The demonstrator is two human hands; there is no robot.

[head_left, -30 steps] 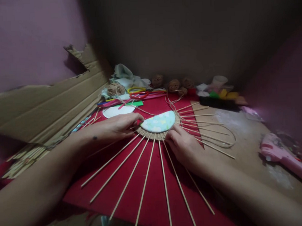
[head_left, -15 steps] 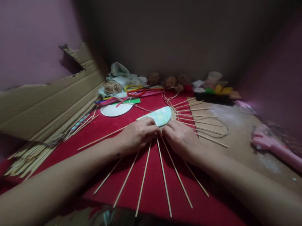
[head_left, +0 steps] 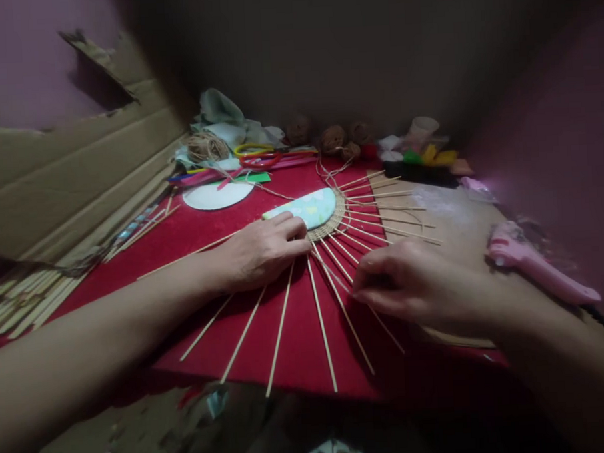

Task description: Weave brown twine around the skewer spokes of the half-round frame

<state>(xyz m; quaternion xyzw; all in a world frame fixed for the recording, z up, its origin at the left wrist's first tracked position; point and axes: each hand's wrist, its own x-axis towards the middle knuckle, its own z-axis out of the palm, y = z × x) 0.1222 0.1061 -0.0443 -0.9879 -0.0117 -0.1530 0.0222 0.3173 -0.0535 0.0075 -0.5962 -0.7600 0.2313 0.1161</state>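
A half-round piece covered in pale blue patterned fabric lies on the red cloth. Woven twine borders its curved edge, and thin wooden sticks fan outward from it. My left hand is closed over the near left part of this edge, its fingertips pinching the weave where the sticks come out; the exact grip is partly hidden. To the right, my right hand is closed on a strand of twine, which runs taut from beside my left fingertips across several sticks.
A white oval disc lies behind, near scissors and twine balls. A pink glue gun rests at right. Cardboard and loose flat sticks are on the left.
My right hand has moved away from the woven edge, to the right and toward me, drawing the twine out. My left hand stays at the edge. The view has shifted slightly.
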